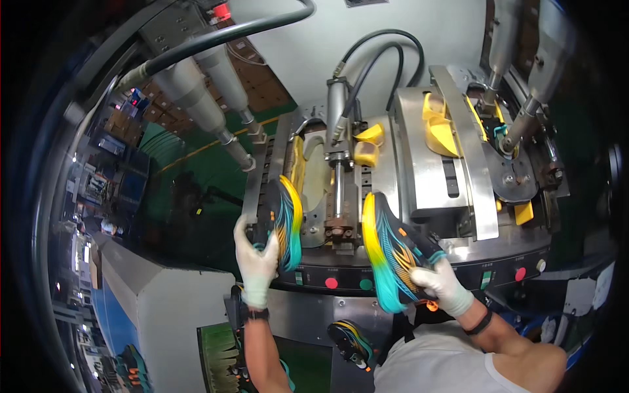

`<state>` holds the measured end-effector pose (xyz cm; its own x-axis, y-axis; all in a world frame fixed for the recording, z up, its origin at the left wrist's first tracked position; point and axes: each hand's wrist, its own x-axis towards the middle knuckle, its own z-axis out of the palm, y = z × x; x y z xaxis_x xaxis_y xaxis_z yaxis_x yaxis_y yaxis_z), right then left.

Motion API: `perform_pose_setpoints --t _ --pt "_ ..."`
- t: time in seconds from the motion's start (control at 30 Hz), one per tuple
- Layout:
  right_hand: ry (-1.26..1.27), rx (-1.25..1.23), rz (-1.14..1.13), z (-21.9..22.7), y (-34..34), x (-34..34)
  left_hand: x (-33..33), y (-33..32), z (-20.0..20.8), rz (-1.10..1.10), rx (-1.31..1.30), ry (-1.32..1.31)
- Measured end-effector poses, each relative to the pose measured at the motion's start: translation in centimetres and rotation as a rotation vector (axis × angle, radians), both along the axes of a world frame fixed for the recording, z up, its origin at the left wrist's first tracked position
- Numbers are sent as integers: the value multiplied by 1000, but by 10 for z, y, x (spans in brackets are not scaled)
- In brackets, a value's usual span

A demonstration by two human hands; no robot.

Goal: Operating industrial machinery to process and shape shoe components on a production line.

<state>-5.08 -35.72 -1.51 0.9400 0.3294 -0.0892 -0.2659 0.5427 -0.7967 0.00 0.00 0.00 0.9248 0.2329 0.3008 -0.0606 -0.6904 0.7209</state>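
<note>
My left hand point(255, 265), in a white glove, grips a black running shoe point(286, 226) with a yellow and teal sole, its fingers round the dark upper. The shoe is tilted on its side in front of the press. Similarly gloved, my right hand point(444, 285) holds a second running shoe point(390, 255), thumb across its orange-and-teal patterned side, the yellow end of its sole pointing away from me. Its far fingers are hidden behind the shoe. Between the two shoes stands a metal cylinder point(339, 187) on the press bed.
The press has a left mould point(314, 173) and a right station holding a shoe point(488, 118) under piston rods. Yellow pads point(440, 134) sit on the steel block. Red point(331, 283) and green point(366, 284) buttons line the front panel. Another shoe point(351, 342) lies below it.
</note>
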Motion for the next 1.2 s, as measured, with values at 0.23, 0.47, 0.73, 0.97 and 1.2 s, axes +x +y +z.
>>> perform_pose_setpoints --t 0.23,0.47,0.73,0.97,1.2 --pt "197 -94 105 10 174 137 -286 51 -108 391 73 143" --pt "155 -1168 -433 -138 292 313 -459 10 -235 778 -190 394" --pt "53 -1434 -454 -177 325 328 -520 -99 -264 912 -639 342" --pt "-368 -1450 -97 -152 274 337 -527 -96 -317 1037 -476 414" --pt "-729 -1009 252 -51 214 -10 -524 -87 -322 1113 -483 457"
